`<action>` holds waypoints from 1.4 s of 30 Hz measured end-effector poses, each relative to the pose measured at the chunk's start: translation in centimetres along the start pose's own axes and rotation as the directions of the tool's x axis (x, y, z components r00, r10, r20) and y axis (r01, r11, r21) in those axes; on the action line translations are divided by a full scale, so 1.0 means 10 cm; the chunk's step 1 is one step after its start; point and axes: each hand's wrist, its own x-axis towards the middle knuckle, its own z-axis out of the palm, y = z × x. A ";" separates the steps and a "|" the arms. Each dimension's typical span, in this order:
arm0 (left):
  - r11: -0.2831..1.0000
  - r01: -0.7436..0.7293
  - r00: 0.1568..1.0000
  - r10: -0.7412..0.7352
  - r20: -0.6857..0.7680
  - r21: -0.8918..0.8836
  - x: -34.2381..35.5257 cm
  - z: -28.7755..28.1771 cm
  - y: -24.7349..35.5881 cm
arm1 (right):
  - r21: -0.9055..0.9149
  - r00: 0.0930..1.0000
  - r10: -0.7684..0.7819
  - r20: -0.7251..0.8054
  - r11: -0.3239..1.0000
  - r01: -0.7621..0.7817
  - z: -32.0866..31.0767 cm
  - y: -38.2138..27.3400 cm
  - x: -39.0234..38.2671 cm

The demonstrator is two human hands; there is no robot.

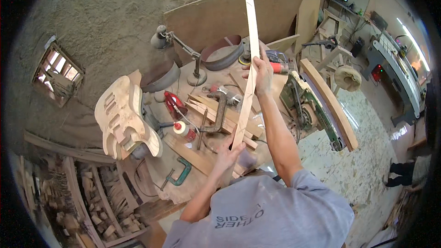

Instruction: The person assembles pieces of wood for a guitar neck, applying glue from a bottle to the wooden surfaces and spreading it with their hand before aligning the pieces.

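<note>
A long, narrow, pale wooden strip (251, 27) rises above the cluttered workbench, its far end near the top of the view. My left hand (225, 156) is closed around its near end. Farther up, my right hand (262, 76) grips the strip about midway along, with its fingers wrapped over the edge. Faint dark pencil-like marks run along the wood. Under the strip on the bench lie a rusty C-clamp (221, 115) and several pieces of sawn wood (200, 105). Nearer my left forearm is a green C-clamp (184, 172).
Stacked guitar bodies (120, 115) stand at the left, by a white glue bottle (183, 131) with a red cap. A desk lamp (196, 77) and a curved band (223, 59) sit behind. At the right is a green sanding machine (301, 105) beside a long wooden bar (333, 105).
</note>
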 end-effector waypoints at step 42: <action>0.919 0.267 0.962 -0.238 0.132 -0.290 -0.23 -0.62 -0.32 | -0.694 0.980 -0.120 -0.156 0.720 -0.022 -0.87 0.84 -0.24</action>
